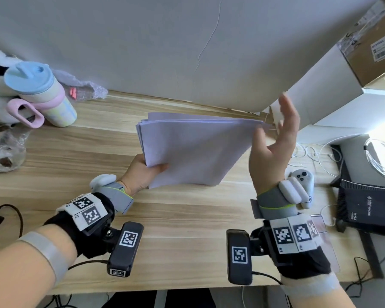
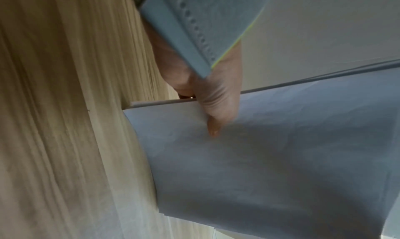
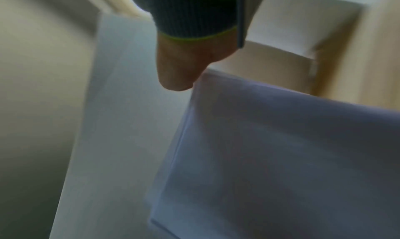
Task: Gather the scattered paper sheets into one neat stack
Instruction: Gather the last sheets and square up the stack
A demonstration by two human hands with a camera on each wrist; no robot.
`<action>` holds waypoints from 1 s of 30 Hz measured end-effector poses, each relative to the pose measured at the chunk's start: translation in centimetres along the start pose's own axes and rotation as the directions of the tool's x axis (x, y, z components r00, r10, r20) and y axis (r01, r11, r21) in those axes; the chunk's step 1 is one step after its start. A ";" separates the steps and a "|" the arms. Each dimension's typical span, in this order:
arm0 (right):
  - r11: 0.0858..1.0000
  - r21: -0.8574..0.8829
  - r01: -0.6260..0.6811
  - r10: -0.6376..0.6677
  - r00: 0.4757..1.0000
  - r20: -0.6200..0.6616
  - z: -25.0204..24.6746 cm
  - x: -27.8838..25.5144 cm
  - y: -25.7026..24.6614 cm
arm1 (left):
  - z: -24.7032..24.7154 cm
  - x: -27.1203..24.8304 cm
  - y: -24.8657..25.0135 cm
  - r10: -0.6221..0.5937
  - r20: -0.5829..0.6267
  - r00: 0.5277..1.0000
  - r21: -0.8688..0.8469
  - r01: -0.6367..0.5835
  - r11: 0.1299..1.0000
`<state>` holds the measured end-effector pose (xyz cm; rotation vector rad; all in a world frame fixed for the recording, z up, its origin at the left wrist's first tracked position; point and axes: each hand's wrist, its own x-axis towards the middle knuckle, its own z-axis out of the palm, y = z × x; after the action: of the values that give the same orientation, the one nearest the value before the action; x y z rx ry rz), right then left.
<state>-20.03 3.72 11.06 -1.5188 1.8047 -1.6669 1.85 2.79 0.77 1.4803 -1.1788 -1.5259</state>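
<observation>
We hold paper stack [image 1: 193,150] by near-left corner, left hand [image 1: 142,172] pinching; long axis runs left-right, far-right edge beside right hand [image 1: 273,147], grip slack, fingers straight.

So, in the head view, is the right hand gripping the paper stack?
No, the right hand is open beside the paper stack, which the left hand holds.

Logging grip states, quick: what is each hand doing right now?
Left hand: grips the paper stack at its near corner, thumb on top.
Right hand: open, fingers straight, beside the stack's right edge, holding nothing.
</observation>
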 end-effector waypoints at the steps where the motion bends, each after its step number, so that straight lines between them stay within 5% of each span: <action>1: 0.985 -0.095 0.145 -0.142 0.989 0.033 0.2 0.0 -0.8 | 0.0 0.0 0.1 -0.008 0.002 1.000 0.006 0.008 1.000; 3: 0.901 -0.265 0.344 -0.302 0.935 0.188 1.1 -0.4 -1.7 | 0.0 -0.1 0.1 -0.015 0.000 1.000 0.029 0.015 0.999; 6: 0.809 -0.383 0.446 -0.293 0.871 0.394 2.3 -1.6 -1.5 | 0.0 -0.2 0.3 -0.013 0.000 1.000 0.051 0.013 0.999; 10: 0.786 -0.402 0.470 -0.295 0.856 0.424 2.8 -2.5 -2.1 | -0.1 -0.3 0.3 -0.009 0.026 1.000 0.106 0.006 0.994; 14: 0.731 -0.335 0.595 -0.309 0.726 0.614 4.3 -3.4 -4.5 | -0.4 -0.3 -0.2 0.030 0.028 0.999 0.122 -0.033 0.992; 18: 0.678 -0.308 0.667 -0.329 0.650 0.685 6.0 -4.8 -5.4 | -0.1 -0.6 0.1 0.094 0.019 0.995 0.175 -0.096 0.980; 23: 0.714 -0.221 0.664 -0.354 0.616 0.704 7.1 -6.3 -5.7 | 0.0 -1.0 0.4 0.162 0.025 0.986 0.339 -0.161 0.927; 27: 0.736 -0.271 0.620 -0.327 0.676 0.660 6.3 -5.5 -5.2 | -0.2 -1.0 0.5 0.055 0.026 0.998 0.169 -0.058 0.984; 30: 0.758 -0.443 0.479 -0.275 0.851 0.448 4.5 -3.7 -3.0 | -0.4 -0.6 0.1 -0.012 0.023 1.000 0.092 0.009 0.996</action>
<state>-13.57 4.69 10.58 -2.3980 1.9331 -0.9132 2.28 3.28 1.16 1.5344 -1.2719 -1.5180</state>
